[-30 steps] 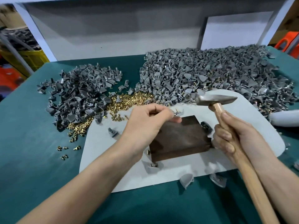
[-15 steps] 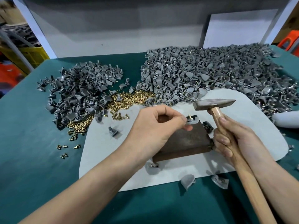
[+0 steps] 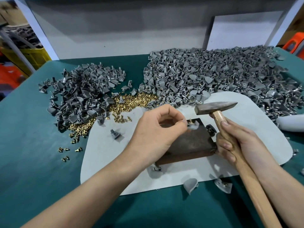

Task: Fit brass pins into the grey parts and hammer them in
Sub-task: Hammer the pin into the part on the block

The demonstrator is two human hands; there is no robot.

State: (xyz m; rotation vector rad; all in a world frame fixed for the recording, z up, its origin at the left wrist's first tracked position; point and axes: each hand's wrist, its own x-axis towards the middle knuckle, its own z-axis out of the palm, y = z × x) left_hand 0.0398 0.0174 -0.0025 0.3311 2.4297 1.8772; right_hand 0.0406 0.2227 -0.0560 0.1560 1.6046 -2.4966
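Observation:
A dark metal block lies on a pale grey mat. On the block's far corner sits a grey part with a brass pin standing up from it. My left hand pinches that part at its left side. In my right hand I grip the wooden handle of a hammer, whose steel head hovers just above and to the right of the pin. Loose brass pins lie in a heap beyond the mat.
A small heap of grey parts lies at the left and a large heap at the back right on the green table. Single grey parts rest on the mat and at its front edge.
My left hand set the grey part with its pin down on the block's far corner. The hammer head came down and closer to the pin.

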